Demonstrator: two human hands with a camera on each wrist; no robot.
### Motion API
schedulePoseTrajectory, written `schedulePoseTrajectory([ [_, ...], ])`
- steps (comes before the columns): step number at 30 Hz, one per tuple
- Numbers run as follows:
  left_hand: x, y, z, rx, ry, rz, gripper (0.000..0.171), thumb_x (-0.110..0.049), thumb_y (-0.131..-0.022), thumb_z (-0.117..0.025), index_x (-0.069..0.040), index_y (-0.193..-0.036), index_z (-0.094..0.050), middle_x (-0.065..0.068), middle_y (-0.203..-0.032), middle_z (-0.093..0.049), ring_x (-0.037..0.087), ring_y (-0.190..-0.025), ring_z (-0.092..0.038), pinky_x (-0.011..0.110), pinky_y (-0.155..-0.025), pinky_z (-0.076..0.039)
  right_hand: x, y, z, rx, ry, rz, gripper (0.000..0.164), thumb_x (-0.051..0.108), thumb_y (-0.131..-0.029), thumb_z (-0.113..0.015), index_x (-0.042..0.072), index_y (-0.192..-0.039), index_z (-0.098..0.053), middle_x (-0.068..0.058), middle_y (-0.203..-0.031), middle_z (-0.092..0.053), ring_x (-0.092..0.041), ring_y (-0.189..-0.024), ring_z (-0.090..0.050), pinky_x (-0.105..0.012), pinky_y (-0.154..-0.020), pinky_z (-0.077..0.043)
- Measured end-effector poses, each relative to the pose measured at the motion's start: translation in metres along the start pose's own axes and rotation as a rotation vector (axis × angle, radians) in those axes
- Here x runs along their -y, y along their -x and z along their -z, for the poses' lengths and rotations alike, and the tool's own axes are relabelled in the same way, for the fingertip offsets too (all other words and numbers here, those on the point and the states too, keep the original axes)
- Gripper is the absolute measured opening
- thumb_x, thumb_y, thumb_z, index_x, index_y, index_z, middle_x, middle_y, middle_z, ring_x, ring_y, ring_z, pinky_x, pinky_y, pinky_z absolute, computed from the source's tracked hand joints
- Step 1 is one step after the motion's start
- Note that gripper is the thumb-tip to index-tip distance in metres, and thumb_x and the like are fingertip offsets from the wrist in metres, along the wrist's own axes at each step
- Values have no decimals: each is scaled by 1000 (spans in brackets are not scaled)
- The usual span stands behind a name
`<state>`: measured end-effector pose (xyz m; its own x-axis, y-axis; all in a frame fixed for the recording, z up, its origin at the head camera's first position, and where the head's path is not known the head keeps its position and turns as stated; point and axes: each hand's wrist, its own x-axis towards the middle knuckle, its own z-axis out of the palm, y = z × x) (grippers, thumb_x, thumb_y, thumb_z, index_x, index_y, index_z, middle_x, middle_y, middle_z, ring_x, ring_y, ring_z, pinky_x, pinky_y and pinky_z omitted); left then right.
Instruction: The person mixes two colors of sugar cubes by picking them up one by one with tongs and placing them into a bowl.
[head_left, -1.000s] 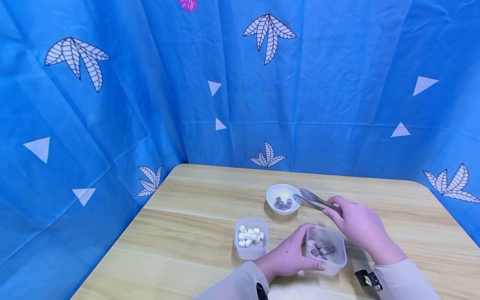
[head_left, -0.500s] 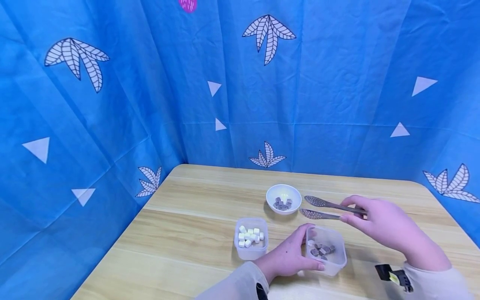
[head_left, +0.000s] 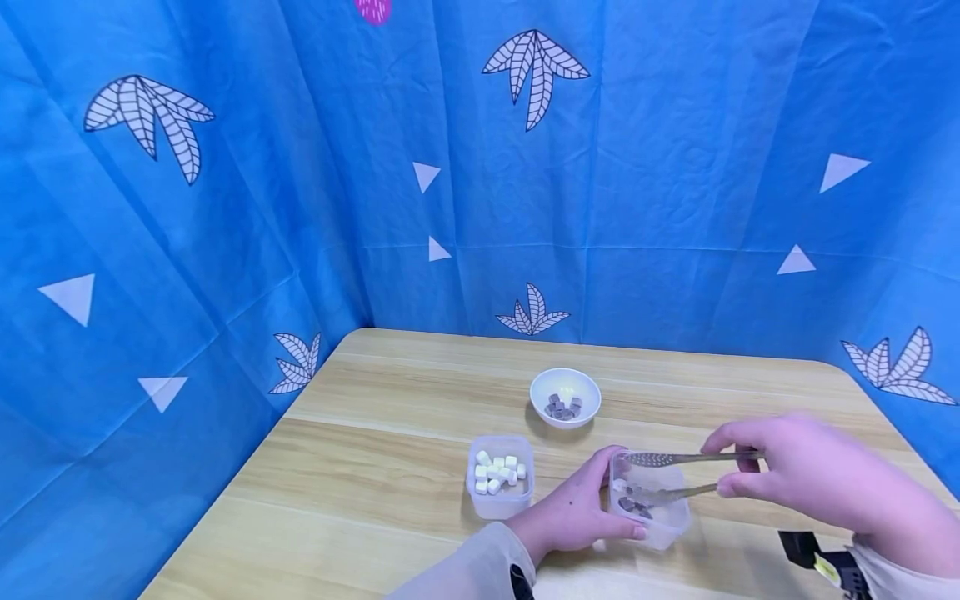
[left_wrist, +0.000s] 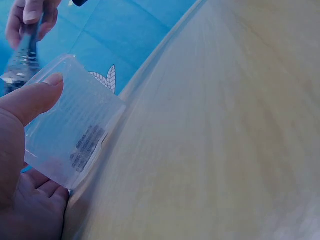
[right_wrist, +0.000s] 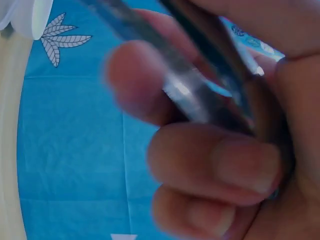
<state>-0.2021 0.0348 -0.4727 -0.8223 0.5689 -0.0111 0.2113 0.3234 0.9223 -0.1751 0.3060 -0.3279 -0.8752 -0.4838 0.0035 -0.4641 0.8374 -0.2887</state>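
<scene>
In the head view my left hand (head_left: 573, 508) grips the near-left side of a clear plastic container (head_left: 663, 533) that holds brown cubes (head_left: 633, 506) and one pale piece. The left wrist view has the thumb over the side of this container (left_wrist: 75, 120) and fingers beneath its far edge. My right hand (head_left: 787, 475) holds metal tongs (head_left: 667, 459) with perforated ends, their arms spread apart. Those ends reach over and into the container; whether they touch a cube cannot be told. Curled fingers (right_wrist: 215, 160) wrap the tongs in the right wrist view.
A white bowl (head_left: 566, 418) with several brown cubes stands behind the containers. Left of my left hand is a second plastic container (head_left: 502, 507) with several white cubes. The wooden table (head_left: 360, 500) meets a blue curtain (head_left: 480, 200) at the back.
From beside the white bowl, my right hand has moved right and toward me, bringing the spread tongs down to the container of brown cubes. My left hand has stayed in place.
</scene>
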Motion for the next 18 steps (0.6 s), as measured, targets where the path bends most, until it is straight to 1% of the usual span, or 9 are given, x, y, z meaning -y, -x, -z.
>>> schedulePoseTrajectory([
  [2,0,-1,0,3,3,-4,93,-37,-76,-89,-34,-151,-34,-19,-139,-50,4,-129,-45,40,-115,-30,3,-2,-3,55,-3,-22,32,45,-81,-81,32,-108,-71,20,-74,-53,1,-65,-46,-26,-58,-41],
  [4,1,-1,0,3,-6,-2,93,-38,-76,-89,-34,-151,-34,-18,-141,-49,4,-129,-46,40,-115,-30,6,-6,-8,92,-9,-30,31,43,-80,-83,31,-107,-72,19,-72,-53,0,-63,-46,-27,-57,-41],
  [6,2,0,-1,1,-14,-3,93,-38,-76,-89,-34,-151,-34,-16,-143,-48,4,-130,-45,41,-115,-30,10,-9,-14,107,-6,-42,31,38,-78,-85,32,-105,-72,18,-70,-52,-2,-61,-45,-27,-56,-39],
  [10,1,-1,-1,-1,-21,-4,94,-41,-76,-89,-34,-152,-34,-16,-146,-47,5,-132,-44,43,-115,-29,19,-15,-26,112,29,-36,33,30,-73,-88,36,-101,-72,17,-68,-50,-3,-60,-45,-28,-55,-39],
  [13,1,-1,-1,-3,-31,-5,95,-43,-76,-88,-34,-152,-33,-16,-146,-46,6,-133,-44,43,-115,-30,25,-20,-32,102,67,-41,33,30,-71,-89,39,-96,-71,19,-77,-58,-3,-68,-51,-32,-60,-44],
  [16,1,-1,-1,0,-22,-7,94,-41,-76,-88,-34,-152,-33,-16,-146,-47,5,-132,-45,42,-115,-30,28,-23,-35,62,112,-44,29,30,-71,-88,39,-93,-71,20,-86,-64,-4,-74,-56,-37,-63,-48],
  [18,2,-1,-1,3,-15,-9,92,-40,-77,-88,-35,-151,-34,-16,-145,-47,4,-130,-45,41,-115,-30,29,-24,-35,35,131,-42,27,29,-72,-88,39,-91,-72,20,-88,-66,-4,-73,-56,-38,-61,-48],
])
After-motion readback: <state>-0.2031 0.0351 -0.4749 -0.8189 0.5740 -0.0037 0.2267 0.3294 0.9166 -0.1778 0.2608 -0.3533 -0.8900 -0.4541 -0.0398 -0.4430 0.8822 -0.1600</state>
